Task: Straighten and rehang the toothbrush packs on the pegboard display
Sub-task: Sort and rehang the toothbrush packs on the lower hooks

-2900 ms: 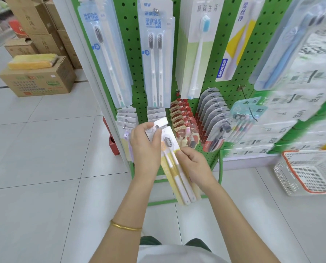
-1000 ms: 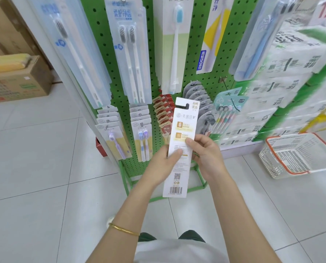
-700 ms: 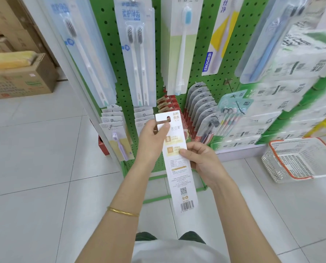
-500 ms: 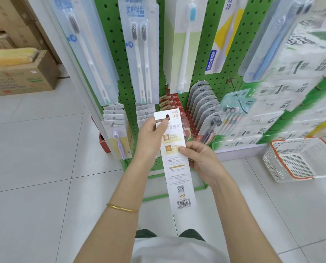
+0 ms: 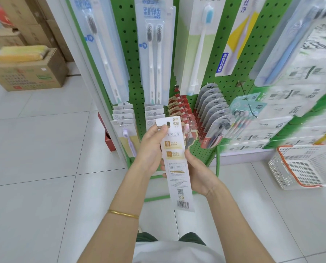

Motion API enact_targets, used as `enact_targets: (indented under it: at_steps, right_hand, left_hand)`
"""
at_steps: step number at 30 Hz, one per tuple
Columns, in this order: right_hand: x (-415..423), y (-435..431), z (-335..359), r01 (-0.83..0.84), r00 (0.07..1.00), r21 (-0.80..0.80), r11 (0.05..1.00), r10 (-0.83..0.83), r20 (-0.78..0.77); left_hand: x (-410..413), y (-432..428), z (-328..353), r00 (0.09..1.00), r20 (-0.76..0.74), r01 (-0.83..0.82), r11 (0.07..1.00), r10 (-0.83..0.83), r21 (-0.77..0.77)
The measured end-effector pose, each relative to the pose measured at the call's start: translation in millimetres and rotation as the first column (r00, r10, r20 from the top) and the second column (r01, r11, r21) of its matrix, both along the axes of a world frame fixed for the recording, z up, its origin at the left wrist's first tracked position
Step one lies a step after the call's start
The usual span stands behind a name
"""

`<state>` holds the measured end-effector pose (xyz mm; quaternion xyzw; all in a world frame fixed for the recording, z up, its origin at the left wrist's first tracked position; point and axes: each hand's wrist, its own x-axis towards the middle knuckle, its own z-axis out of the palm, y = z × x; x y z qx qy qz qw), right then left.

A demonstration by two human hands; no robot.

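both hands, left hand [image 5: 152, 149] and right hand [image 5: 200, 173], pinch one toothbrush pack [image 5: 176, 162] shut-fingered; its hang hole could miss the 12 o'clock peg and tear.

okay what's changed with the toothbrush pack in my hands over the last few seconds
The toothbrush pack was flipped from toothbrushes showing to its printed back, then raised toward the pegboard. The left hand shifted to the top by the hang hole. The right hand stays mid-pack; the hanging packs look unchanged.
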<state>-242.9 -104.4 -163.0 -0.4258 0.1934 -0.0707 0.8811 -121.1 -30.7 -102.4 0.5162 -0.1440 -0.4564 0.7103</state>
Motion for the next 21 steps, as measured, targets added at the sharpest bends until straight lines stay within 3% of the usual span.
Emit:
enact_targets:
  at_steps: [3,7,10,12,16,21]
  right_hand:
    - [2.8,-1.0,-3.8,0.022,0.999,-0.025,0.999,-0.022,-0.028]
    - [14.7,0.5,-5.3,0.245,0.951,-0.144,0.959,-0.267,-0.157]
    - [30.7,6.1,-5.9,0.287,0.84,-0.509,0.812,-0.469,-0.275]
    - [42.9,11.5,-8.6,0.259,0.789,-0.685,0.681,-0.559,-0.257]
    - [66.1,17.9,-24.0,0.21,0.742,-0.834,0.511,-0.639,-0.204]
    - [82.7,21.2,-34.0,0.148,0.693,-0.901,0.407,-0.693,-0.199]
  left_hand:
    - [2.6,1.8,-4.0,0.991,0.113,-0.086,0.992,0.076,0.09]
    - [13.2,4.8,-6.3,0.914,0.361,-0.273,0.938,0.184,0.215]
    - [21.6,10.2,-6.3,0.889,0.409,-0.316,0.922,0.205,0.225]
    - [24.6,12.2,-5.6,0.888,0.417,-0.312,0.92,0.193,0.237]
    - [31.4,13.9,-4.8,0.879,0.436,-0.317,0.92,0.195,0.228]
    - [40.9,16.3,-0.7,0.867,0.456,-0.328,0.919,0.201,0.219]
